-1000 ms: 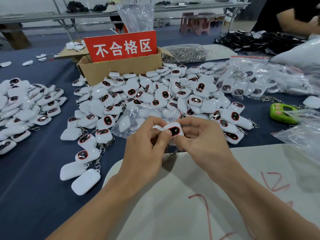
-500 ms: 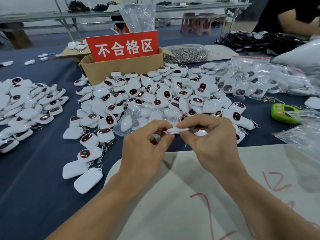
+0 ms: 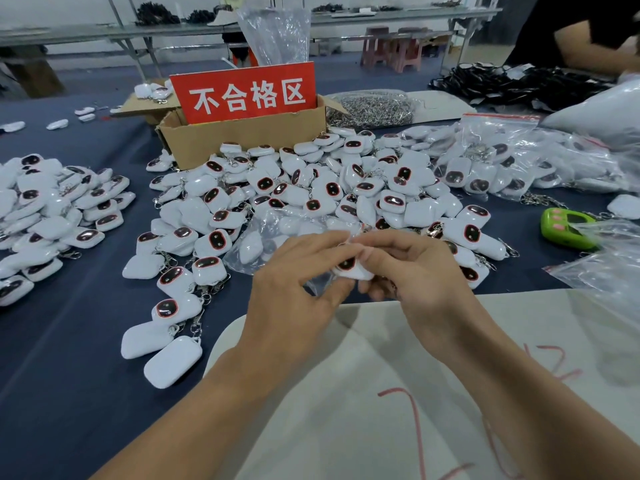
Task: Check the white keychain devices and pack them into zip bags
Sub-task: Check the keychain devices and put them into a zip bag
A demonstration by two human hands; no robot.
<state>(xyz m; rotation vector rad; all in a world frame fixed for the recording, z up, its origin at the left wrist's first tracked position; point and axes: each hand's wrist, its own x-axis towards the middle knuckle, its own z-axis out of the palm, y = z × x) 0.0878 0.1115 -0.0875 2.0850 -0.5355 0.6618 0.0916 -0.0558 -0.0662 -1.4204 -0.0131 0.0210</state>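
Observation:
My left hand and my right hand meet over the near table edge and together pinch one white keychain device; its dark oval screen shows between my fingers. Just behind my hands lies a clear zip bag with a few white devices inside. A big heap of white keychain devices covers the blue cloth beyond it. A second heap lies at the left.
A cardboard box with a red sign stands behind the heap. Filled zip bags lie at the right, with a green device and empty bags. A white board is under my forearms. Another person's arm is at the far right.
The device has turned in my fingers: screen up, then edge-on, now tilted with its screen showing again. My hands sit a little lower and closer together.

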